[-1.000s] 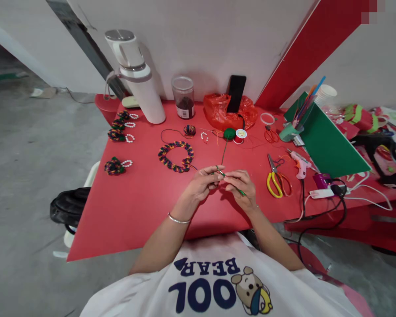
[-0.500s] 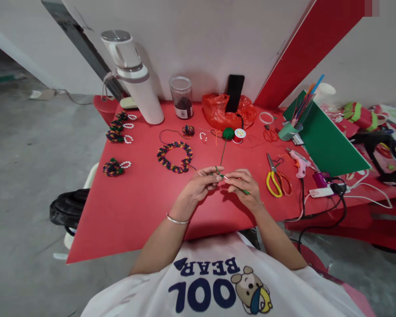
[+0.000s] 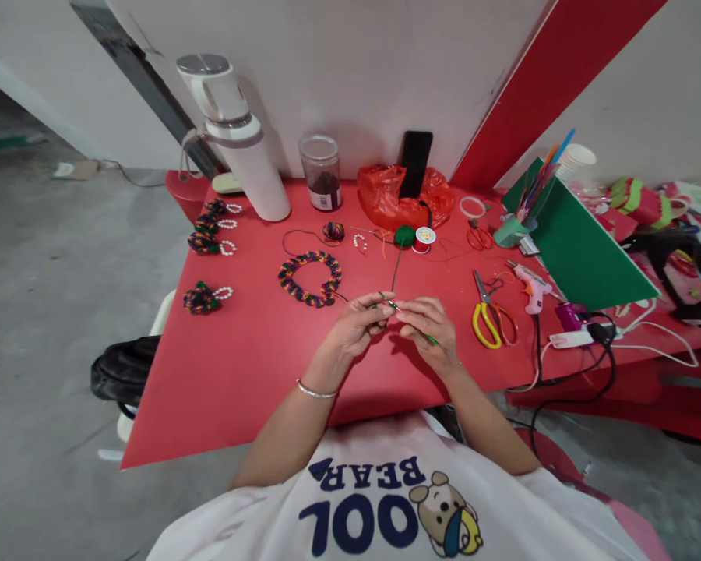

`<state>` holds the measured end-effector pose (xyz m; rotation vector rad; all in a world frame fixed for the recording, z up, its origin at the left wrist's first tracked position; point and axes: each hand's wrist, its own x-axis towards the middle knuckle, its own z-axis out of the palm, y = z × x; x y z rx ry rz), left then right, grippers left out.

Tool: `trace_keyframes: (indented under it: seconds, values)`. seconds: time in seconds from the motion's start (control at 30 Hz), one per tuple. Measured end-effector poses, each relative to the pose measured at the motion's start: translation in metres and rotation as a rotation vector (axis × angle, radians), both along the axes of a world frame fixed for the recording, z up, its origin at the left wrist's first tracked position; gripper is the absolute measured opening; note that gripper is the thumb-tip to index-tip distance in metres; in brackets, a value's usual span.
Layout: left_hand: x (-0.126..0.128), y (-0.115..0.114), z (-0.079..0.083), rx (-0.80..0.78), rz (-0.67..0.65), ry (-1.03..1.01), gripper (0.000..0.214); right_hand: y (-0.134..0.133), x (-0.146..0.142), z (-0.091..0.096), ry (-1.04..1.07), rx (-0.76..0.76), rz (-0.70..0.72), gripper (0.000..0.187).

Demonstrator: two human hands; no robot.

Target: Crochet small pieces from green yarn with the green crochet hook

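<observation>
Held hook (image 3: 431, 340) to yarn (image 3: 397, 267).
Pinched yarn in left hand (image 3: 357, 319), hook in right hand (image 3: 431, 331), close together, likely for control; had green ball (image 3: 404, 236) ahead, likely for easy feeding.

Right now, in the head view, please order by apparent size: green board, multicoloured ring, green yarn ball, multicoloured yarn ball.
1. Green board
2. Multicoloured ring
3. Green yarn ball and multicoloured yarn ball: too alike to rank

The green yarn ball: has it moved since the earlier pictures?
No: the green yarn ball shows no visible shift against the red table or the thread spool.
</observation>
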<state>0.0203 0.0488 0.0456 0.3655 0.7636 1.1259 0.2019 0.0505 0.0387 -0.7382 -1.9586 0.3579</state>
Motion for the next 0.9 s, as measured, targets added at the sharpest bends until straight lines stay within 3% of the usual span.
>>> trace_keyframes:
  seconds: [0.33,0.7,0.9]
  values:
    - [0.001,0.000,0.006,0.093,0.159,0.096,0.044,0.000,-0.012,0.005,0.084,-0.032,0.026,0.027]
    - [0.002,-0.004,0.010,0.153,0.160,0.100,0.040,-0.006,-0.020,0.000,0.100,0.063,-0.048,0.026]
    - [0.002,-0.004,0.010,0.146,0.189,0.212,0.041,0.005,-0.010,0.012,0.058,-0.103,0.077,0.026]
